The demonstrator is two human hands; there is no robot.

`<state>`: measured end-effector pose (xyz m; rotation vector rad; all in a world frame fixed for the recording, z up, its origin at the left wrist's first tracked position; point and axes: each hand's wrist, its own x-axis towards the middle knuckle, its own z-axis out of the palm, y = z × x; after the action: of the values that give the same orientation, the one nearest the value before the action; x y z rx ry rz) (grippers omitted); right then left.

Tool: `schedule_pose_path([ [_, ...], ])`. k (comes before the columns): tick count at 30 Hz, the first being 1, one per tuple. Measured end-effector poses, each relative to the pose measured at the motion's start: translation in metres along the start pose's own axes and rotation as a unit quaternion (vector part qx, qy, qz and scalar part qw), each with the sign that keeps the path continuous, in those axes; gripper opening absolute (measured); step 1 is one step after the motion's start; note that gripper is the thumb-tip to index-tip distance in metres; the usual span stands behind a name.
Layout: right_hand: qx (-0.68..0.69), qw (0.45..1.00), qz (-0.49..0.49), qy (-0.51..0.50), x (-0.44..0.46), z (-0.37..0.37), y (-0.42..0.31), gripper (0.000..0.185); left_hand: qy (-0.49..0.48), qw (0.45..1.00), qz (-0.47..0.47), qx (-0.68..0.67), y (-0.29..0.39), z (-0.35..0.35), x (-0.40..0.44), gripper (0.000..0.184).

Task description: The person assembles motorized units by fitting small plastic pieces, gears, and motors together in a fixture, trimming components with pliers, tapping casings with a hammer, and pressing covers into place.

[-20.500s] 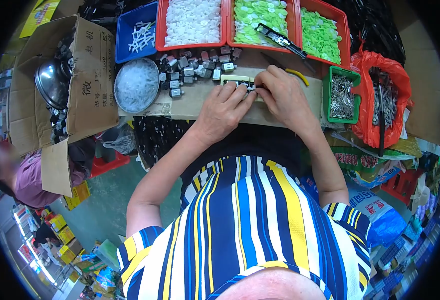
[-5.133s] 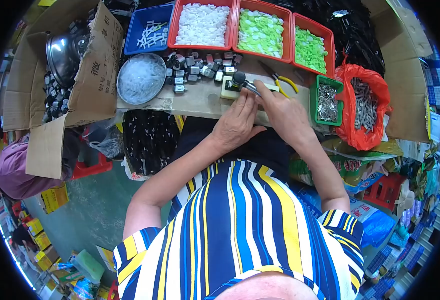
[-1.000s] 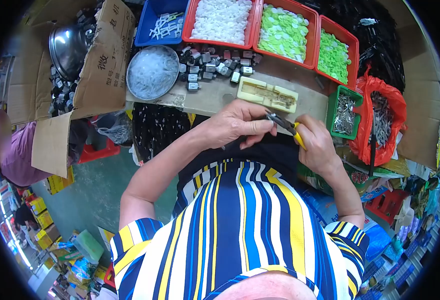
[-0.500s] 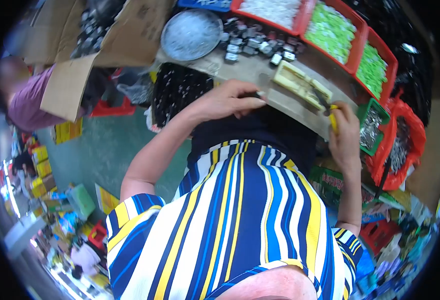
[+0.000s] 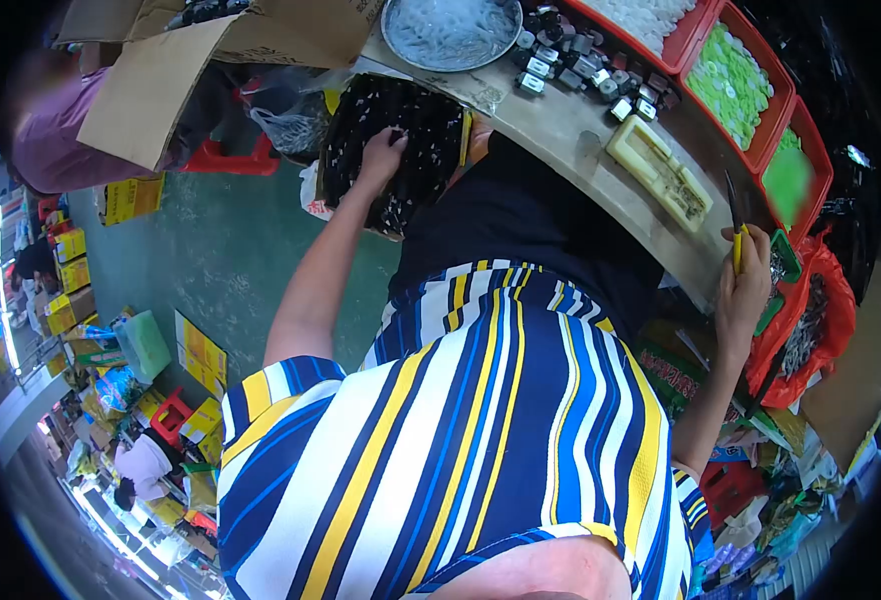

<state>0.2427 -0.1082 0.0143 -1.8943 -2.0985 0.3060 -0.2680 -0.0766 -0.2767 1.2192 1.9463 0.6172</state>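
Note:
My left hand [image 5: 385,158] is over a box of small black parts [image 5: 356,130] with white specks among them. Its fingers are drawn together at the parts, and what they hold is too small to make out. My right hand [image 5: 746,275] is closed around a slim tool with yellow handles [image 5: 739,250] and a dark pointed tip, raised beside the table's right edge. Left of that tool, a cream-coloured block with a recess [image 5: 658,175] lies on the table [image 5: 561,150], touched by neither hand.
A round metal dish [image 5: 451,35] of clear pieces stands beside several small black-and-silver parts [image 5: 591,70]. Red trays hold white pieces [image 5: 651,20] and green pieces [image 5: 726,85]. A red bag [image 5: 841,310] hangs at right. A person in purple [image 5: 71,135] sits by a cardboard box [image 5: 151,95].
My left hand has moved from beside the cream block to the box of black parts. My right hand has drawn the yellow-handled tool away from the block, to the right. The view has shifted.

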Motion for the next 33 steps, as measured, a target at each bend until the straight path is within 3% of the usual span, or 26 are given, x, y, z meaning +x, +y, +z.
schedule_pose_path([
  [3,-0.023,1.0,0.013,-0.004,0.002,-0.001,-0.001,0.026,0.061,0.989,0.104,0.083,0.021,0.023,0.006,0.035],
  [10,-0.044,0.999,0.018,-0.002,0.007,-0.003,-0.003,0.024,0.039,0.991,0.101,0.084,0.039,0.05,0.041,0.045],
  [15,-0.041,0.999,0.035,-0.009,0.008,-0.003,-0.001,0.023,0.017,0.98,0.12,0.158,0.042,0.063,0.031,0.064],
  [22,-0.035,0.999,0.018,-0.005,0.008,-0.002,0.01,0.026,0.047,0.98,0.12,0.152,0.037,0.076,0.016,0.06],
  [27,0.002,1.0,0.007,0.018,0.01,0.003,0.022,0.032,0.056,0.98,0.127,0.141,0.046,0.057,0.015,0.044],
  [29,0.003,1.0,0.011,0.013,0.012,0.001,0.017,0.032,0.027,0.941,0.249,0.229,0.074,0.031,0.01,0.042],
  [30,0.001,1.0,0.015,0.006,0.014,0.0,0.016,0.032,0.032,0.918,0.301,0.257,0.085,0.021,0.007,0.03],
  [31,0.002,1.0,0.012,0.007,0.015,0.001,0.015,0.032,0.035,0.918,0.3,0.257,0.079,0.021,0.015,0.03],
  [33,-0.007,1.0,0.008,0.001,0.016,0.001,0.012,0.032,-0.053,0.836,0.452,0.306,0.068,0.02,0.032,0.015],
])
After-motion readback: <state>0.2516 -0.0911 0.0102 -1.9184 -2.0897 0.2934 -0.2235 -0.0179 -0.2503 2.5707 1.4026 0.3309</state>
